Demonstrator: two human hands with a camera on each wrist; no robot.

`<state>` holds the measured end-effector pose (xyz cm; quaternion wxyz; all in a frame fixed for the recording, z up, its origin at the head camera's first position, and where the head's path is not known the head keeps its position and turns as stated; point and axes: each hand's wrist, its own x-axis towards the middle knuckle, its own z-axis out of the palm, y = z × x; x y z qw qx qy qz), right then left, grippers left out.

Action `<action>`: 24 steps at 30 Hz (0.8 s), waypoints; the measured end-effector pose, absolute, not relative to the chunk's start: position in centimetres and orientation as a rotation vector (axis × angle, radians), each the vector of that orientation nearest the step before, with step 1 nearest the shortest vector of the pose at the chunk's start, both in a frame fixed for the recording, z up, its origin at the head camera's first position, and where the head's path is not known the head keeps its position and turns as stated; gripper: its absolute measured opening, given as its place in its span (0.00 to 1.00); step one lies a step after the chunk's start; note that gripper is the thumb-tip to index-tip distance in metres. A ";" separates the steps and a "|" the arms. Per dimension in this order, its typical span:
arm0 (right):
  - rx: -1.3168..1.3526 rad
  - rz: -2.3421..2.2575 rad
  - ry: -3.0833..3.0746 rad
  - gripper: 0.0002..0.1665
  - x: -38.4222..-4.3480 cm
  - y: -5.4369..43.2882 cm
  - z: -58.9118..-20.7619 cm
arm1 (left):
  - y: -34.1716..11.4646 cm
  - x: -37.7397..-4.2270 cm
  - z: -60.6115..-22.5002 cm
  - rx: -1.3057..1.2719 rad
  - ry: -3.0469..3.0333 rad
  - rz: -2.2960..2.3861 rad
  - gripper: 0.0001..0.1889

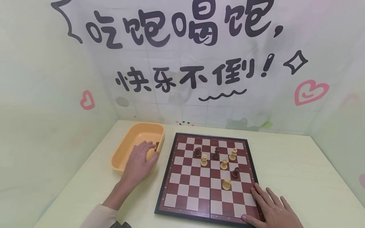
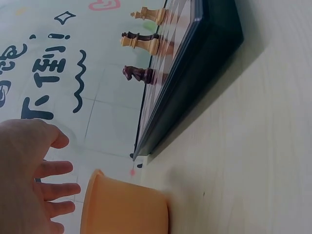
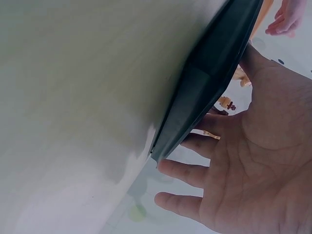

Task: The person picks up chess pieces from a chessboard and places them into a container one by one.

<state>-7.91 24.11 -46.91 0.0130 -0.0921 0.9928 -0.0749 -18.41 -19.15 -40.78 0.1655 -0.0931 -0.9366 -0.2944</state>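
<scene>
My left hand (image 1: 139, 160) reaches over the orange plastic basin (image 1: 121, 152), fingers and thumb spread apart. Beside its fingertips a dark chess piece (image 1: 157, 145) shows inside the basin. The left wrist view has the same hand (image 2: 24, 175) above the basin's rim (image 2: 97, 180) with nothing between thumb and fingers. On the right, my other hand (image 1: 272, 205) rests along the edge of the chessboard (image 1: 188, 191), thumb at the near corner. Its fingers are spread and touch the black side of the board (image 3: 195, 92) in the right wrist view.
Several chess pieces stand on the board, among them a dark knight (image 1: 198, 152), a cream rook (image 1: 203, 160), another dark knight (image 1: 235, 173) and a cream knight (image 1: 226, 184). Behind the pale table (image 1: 299, 171) rises a printed wall sheet (image 1: 176, 104).
</scene>
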 end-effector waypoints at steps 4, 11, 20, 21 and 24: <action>-0.289 -0.239 3.100 0.61 -7.8 24.1 -47.0 | -18.6 -18.1 -40.8 -0.297 -2.653 -0.836 0.19; -0.305 -0.239 3.126 0.61 -7.8 24.0 -47.1 | -18.0 -17.9 -40.7 -0.312 -2.654 -0.852 0.20; -0.325 -0.239 3.145 0.61 -7.9 24.1 -47.0 | -17.1 -17.9 -40.6 -0.337 -2.654 -0.866 0.20; -0.325 -0.239 3.140 0.61 -7.9 24.1 -47.0 | -17.0 -18.0 -40.6 -0.346 -2.652 -0.859 0.20; -0.326 -0.234 3.141 0.61 -7.9 24.2 -46.9 | -16.4 -18.1 -40.7 -0.377 -2.650 -0.851 0.19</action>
